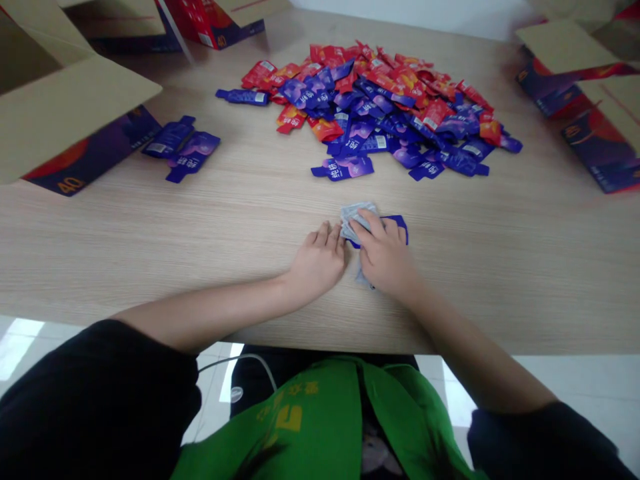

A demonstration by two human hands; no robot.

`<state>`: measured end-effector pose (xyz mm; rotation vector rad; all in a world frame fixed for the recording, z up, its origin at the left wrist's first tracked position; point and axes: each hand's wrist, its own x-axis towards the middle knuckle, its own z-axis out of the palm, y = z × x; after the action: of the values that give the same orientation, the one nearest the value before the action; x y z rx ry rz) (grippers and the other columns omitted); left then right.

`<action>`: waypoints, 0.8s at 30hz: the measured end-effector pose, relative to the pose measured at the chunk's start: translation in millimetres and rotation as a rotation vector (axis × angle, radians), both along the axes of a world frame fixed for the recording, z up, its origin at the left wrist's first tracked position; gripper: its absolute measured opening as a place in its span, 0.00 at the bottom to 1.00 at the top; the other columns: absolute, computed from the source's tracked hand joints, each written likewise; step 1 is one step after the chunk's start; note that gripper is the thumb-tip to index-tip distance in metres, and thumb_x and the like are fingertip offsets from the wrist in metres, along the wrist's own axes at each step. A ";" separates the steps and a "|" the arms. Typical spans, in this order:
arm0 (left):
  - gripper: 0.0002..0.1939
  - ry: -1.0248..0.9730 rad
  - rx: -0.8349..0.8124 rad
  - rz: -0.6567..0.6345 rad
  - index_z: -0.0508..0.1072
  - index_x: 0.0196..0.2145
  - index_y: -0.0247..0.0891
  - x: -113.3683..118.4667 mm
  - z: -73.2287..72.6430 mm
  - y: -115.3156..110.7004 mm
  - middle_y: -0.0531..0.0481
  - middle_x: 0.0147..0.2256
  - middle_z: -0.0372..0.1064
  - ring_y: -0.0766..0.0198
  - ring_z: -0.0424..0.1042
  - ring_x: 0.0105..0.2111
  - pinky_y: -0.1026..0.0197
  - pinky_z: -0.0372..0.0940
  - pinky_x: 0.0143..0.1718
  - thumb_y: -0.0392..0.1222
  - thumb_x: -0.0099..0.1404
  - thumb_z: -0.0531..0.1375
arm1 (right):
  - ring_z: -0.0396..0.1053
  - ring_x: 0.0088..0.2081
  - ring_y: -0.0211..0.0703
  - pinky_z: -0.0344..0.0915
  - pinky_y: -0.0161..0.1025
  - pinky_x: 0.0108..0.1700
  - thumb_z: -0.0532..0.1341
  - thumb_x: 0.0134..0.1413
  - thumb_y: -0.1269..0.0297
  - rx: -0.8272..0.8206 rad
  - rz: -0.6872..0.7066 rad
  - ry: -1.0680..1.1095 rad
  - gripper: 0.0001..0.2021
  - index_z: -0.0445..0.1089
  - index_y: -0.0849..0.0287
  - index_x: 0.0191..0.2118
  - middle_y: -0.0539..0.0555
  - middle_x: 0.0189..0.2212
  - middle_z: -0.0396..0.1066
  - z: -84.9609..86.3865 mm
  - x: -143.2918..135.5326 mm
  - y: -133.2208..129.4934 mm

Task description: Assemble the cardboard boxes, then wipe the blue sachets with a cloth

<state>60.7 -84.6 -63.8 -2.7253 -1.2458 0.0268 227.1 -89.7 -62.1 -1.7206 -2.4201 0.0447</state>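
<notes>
On the wooden table, a grey-white patterned cloth or packet [356,215] lies over a blue-purple pouch [399,223]. My right hand [387,257] rests on top of both, fingers bent over the grey-white piece. More greyish material [361,273] shows below, beside the right palm. My left hand [320,260] lies palm down just to the left, its fingertips at the left edge of the grey-white piece. Its fingers are slightly apart and nothing shows in them. What the right fingers grip underneath is hidden.
Beyond my hands lies a heap of red [435,113] and blue pouches [370,107], with one blue pouch [345,168] at its near edge. Two blue pouches [193,153] lie left. Open cardboard boxes stand at the left [95,150], back left [220,27] and right [600,143].
</notes>
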 end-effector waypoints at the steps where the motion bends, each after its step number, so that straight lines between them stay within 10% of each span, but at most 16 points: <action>1: 0.22 0.004 -0.001 -0.001 0.69 0.61 0.18 -0.1 0.4 -0.1 0.27 0.63 0.63 0.37 0.66 0.62 0.47 0.68 0.54 0.32 0.74 0.50 | 0.60 0.55 0.62 0.61 0.59 0.54 0.51 0.62 0.72 0.012 -0.011 0.004 0.27 0.67 0.59 0.65 0.58 0.69 0.58 -1.5 6.1 -2.6; 15: 0.24 0.020 -0.017 0.003 0.67 0.63 0.17 1.2 -1.1 -0.1 0.27 0.65 0.60 0.35 0.66 0.62 0.46 0.70 0.52 0.29 0.73 0.50 | 0.64 0.60 0.62 0.63 0.60 0.58 0.50 0.54 0.76 -0.033 -0.185 0.112 0.26 0.75 0.63 0.56 0.67 0.59 0.66 -1.4 95.0 -9.3; 24: 0.21 -0.014 0.011 -0.009 0.72 0.58 0.17 -0.5 -2.2 -0.1 0.23 0.59 0.67 0.35 0.67 0.62 0.47 0.69 0.52 0.32 0.74 0.51 | 0.61 0.59 0.59 0.62 0.58 0.58 0.51 0.58 0.75 0.053 0.080 0.222 0.27 0.70 0.58 0.61 0.59 0.67 0.61 6.1 9.0 0.3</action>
<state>60.2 -84.7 -66.0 -2.7260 -1.2342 -0.0002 236.1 -89.4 -56.0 -1.5089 -2.3052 0.1710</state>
